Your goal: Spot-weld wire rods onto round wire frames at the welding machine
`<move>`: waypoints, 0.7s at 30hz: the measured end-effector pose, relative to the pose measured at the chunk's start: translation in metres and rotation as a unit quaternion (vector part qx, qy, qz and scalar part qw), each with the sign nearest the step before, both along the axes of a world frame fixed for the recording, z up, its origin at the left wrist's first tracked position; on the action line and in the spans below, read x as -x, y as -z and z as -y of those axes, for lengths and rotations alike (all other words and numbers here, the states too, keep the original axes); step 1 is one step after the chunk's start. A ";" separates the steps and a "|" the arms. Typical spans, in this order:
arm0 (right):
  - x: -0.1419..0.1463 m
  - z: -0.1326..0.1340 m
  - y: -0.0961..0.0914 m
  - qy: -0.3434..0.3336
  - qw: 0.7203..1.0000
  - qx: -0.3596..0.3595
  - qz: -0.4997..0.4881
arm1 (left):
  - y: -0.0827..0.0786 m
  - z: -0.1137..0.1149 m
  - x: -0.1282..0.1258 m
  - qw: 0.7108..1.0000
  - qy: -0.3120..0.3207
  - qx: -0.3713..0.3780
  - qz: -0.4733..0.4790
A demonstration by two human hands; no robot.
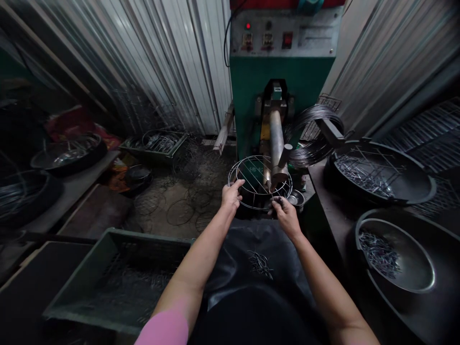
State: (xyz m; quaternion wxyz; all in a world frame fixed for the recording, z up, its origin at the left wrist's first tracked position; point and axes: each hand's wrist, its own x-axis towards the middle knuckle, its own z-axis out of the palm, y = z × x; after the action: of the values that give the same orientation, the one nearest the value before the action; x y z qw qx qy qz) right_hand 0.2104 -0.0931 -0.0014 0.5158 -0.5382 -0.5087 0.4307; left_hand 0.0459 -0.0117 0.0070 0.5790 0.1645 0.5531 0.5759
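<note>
My left hand (232, 193) is closed on the left rim of a round wire rack (247, 165), a double ring with straight wires across it. The front of the rack sits at the electrode tip of a green spot welding machine (247, 76), below its thick cylindrical arm (276, 134). My right hand (283, 209) pinches a short wire piece (272, 196) against the front of the rim, near the electrode. A small pile of short wire pieces (261, 263) lies on the dark apron (233, 244) over my lap.
To the right, a black pan (413, 191) and a metal bowl (417, 263) hold wire pieces. A wire coil (312, 155) hangs beside the machine. On the left stand a green crate (82, 287) and a tray of wire parts (158, 153). Wire rings (179, 212) lie on the floor.
</note>
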 end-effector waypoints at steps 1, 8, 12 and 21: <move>0.000 0.000 0.000 0.001 1.000 -0.002 0.004 | 0.000 -0.001 0.000 1.000 0.000 0.003 0.000; 0.001 -0.004 0.001 0.003 1.000 0.009 -0.018 | 0.001 -0.001 -0.002 1.000 0.001 0.019 -0.001; -0.018 0.015 0.020 0.092 0.995 0.007 -0.048 | 0.001 0.000 0.006 0.999 0.026 0.038 0.013; -0.081 0.096 0.101 0.123 0.970 0.208 -0.023 | 0.004 -0.012 0.016 0.997 0.054 0.011 0.048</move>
State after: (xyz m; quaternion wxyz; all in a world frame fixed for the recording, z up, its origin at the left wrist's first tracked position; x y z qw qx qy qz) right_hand 0.2909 -0.1890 -0.1026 0.4536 -0.6820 -0.3256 0.4723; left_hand 0.0296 0.0005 0.0029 0.6368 0.1599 0.5217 0.5448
